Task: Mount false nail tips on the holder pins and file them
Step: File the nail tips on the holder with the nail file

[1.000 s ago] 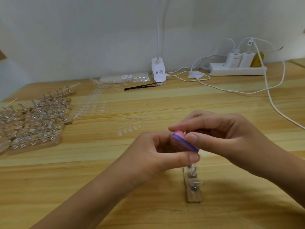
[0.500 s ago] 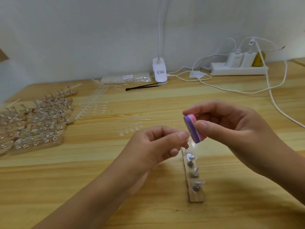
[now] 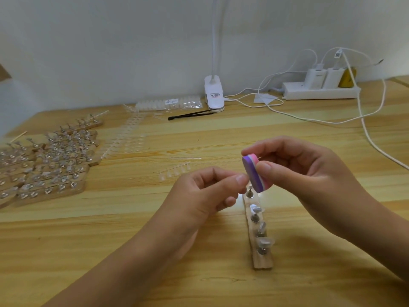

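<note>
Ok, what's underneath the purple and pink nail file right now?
The wooden holder strip lies on the table below the nail file, pins carrying clear tips. The file and left hand cover its far end.

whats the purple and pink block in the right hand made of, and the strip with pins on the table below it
The block looks like a foam-core buffer: purple, white and pink layers show along its edge, and its face is matte, probably abrasive. The strip looks like bare wood, pale tan and unpainted. Its pins seem to be metal, grey and glinting.
</note>
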Tool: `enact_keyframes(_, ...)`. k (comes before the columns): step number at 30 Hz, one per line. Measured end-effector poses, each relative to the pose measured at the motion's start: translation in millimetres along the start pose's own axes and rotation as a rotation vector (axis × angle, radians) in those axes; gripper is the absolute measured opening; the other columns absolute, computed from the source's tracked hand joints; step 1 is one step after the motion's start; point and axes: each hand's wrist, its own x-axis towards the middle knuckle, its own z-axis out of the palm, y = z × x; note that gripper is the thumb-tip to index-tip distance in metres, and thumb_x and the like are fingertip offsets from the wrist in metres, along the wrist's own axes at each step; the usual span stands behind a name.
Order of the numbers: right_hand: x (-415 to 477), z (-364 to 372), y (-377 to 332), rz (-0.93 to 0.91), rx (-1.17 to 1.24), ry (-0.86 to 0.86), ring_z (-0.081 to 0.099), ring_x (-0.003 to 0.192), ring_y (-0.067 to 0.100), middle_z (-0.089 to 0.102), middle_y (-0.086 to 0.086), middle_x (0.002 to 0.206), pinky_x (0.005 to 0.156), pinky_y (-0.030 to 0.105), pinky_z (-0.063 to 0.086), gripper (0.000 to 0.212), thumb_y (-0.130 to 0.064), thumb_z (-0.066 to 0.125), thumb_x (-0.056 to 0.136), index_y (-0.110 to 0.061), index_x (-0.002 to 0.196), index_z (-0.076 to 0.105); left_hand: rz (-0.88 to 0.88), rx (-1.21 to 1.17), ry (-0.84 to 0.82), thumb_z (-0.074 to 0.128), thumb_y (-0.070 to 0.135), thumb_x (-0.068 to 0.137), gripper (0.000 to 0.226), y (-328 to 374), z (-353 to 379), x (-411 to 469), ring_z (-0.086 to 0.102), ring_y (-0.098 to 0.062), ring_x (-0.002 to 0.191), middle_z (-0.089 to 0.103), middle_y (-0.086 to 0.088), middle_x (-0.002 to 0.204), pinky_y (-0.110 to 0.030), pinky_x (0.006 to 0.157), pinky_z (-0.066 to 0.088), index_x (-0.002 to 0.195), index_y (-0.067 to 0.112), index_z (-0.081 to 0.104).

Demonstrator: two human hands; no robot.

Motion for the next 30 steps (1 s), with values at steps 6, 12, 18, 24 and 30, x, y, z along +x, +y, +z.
enact_keyframes(6,-0.3,1.2,-1.2,-0.003,-0.006,0.002,0.069,0.073,0.009,0.074,0.005,0.087,0.067,0.016,0.054,0.024,-0.03,0.075,0.074,-0.022,0.097,0.076,-0.042,-0.088,0.011,0.081,0.038,0.058,0.023,-1.2,0.1,2.6,0.058,-0.003,0.061,0.068,0.004,0.072,-0.013,0.063,0.051,0.071,0.019,0.077)
enact_keyframes(12,6.0,-3.2,-0.6,-0.089,-0.039,0.047,0.068,0.077,0.007,0.074,-0.002,0.09,0.07,0.015,0.053,0.021,-0.031,0.076,0.079,-0.025,0.098,0.074,-0.075,-0.04,-0.041,0.082,0.037,0.062,0.028,-5.7,2.1,2.5,0.061,-0.001,0.065,0.071,0.004,0.077,-0.012,0.065,0.051,0.082,0.019,0.079)
enact_keyframes(18,21.8,-57.7,23.4,-0.092,-0.961,-0.024,0.059,0.08,0.007,0.062,-0.015,0.089,0.073,0.019,0.048,0.008,-0.03,0.067,0.086,-0.031,0.093,0.069,-0.145,-0.189,-0.09,0.088,0.037,0.066,0.03,-2.5,-2.4,7.0,0.062,-0.001,0.064,0.071,0.001,0.077,-0.011,0.063,0.053,0.084,0.013,0.081)
enact_keyframes(24,22.5,-68.4,32.5,-0.042,-1.102,-0.05,0.054,0.09,0.004,0.054,-0.016,0.106,0.084,0.029,0.048,0.022,-0.03,0.065,0.086,-0.03,0.108,0.068,-0.172,-0.243,-0.169,0.089,0.046,0.054,0.046,-2.7,-4.4,7.1,0.062,-0.002,0.064,0.069,0.002,0.077,-0.012,0.063,0.053,0.085,0.012,0.08)
enact_keyframes(30,9.2,-25.2,7.1,-0.184,-0.494,-0.193,0.063,0.088,0.019,0.065,-0.007,0.097,0.077,0.025,0.052,0.025,-0.041,0.07,0.081,-0.031,0.105,0.072,-0.157,-0.218,-0.169,0.091,0.045,0.054,0.047,-4.5,-5.8,8.1,0.059,-0.003,0.063,0.066,0.002,0.074,-0.012,0.061,0.053,0.085,0.012,0.079)
